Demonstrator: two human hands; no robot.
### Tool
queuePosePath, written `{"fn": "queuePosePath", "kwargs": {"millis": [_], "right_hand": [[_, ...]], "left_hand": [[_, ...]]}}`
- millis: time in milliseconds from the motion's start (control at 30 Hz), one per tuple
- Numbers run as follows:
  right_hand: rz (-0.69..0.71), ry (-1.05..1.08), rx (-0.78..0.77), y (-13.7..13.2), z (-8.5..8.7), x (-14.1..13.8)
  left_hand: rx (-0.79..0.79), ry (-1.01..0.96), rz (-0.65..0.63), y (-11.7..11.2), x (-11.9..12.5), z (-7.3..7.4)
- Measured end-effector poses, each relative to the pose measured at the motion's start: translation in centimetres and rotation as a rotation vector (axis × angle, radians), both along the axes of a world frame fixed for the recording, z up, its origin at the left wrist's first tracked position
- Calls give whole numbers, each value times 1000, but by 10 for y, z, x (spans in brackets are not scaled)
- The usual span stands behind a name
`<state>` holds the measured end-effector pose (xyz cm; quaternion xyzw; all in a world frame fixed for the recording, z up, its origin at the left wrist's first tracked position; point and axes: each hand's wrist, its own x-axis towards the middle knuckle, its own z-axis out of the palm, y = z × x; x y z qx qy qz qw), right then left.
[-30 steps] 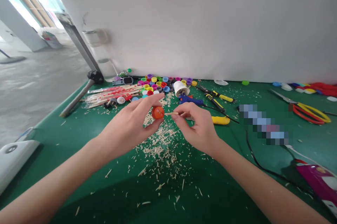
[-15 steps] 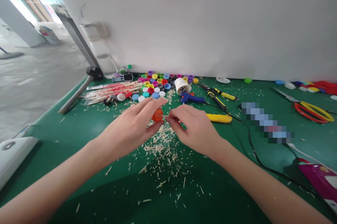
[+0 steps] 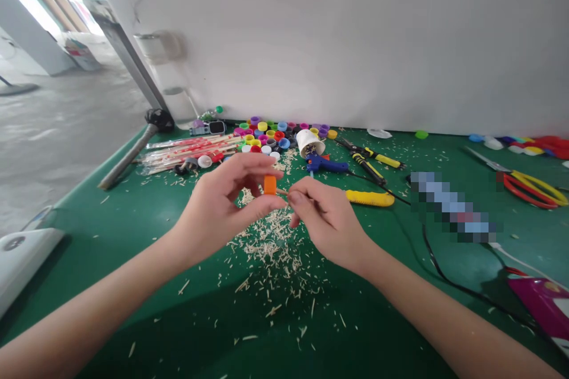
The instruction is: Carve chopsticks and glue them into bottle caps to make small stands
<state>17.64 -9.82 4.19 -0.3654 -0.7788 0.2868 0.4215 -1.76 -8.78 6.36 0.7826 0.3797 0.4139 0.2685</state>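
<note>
Both hands are meeting above the green table [image 3: 133,213], raised clear of it over a scatter of pale wood shavings [image 3: 271,248]. I am pinching an orange bottle cap [image 3: 269,184] with my left hand [image 3: 222,207]: the thumb is pressing from below and the forefinger is curling over the top, so the cap is showing edge-on between them. The other left fingers are folding loosely behind. My left forearm is coming in from the lower left, wrist bent slightly upward.

I am closing my right hand [image 3: 326,219] on a thin wooden stick [image 3: 282,191], thumb and forefinger nipping it near its end while the remaining fingers are tucking under the palm. The stick is pointing left and reaching the side of the cap. My right forearm is running in from the lower right.

Beyond my hands, a pile of coloured bottle caps [image 3: 278,133] is lying near the wall, with a blue glue gun [image 3: 326,165] and a yellow-handled knife [image 3: 370,197] just to its right.
</note>
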Motion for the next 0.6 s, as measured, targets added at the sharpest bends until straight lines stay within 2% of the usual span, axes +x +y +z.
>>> {"fn": "queuePosePath", "kwargs": {"millis": [133,300,400,467,533,600], "right_hand": [[63,304,-268,-10,-4,-11],[173,533,-499,-27,-14,-31],[156,677,-563,-35,-16,-40],[133,762,-584,-38,-16,-42],[123,820,-608,-38,-15,-43],[140,858,-638,-38,-14,-42]], "left_hand": [[-159,-134,-54,-6,11,-10],[-359,-468,-114,-21,28,-27],[-402,-576,-119,-29,32,-35],[-425,-628,-201,-32,32,-37],[-455,-677,-258,-32,32,-37],[-513,-711,-259,-31,32,-35]]}}
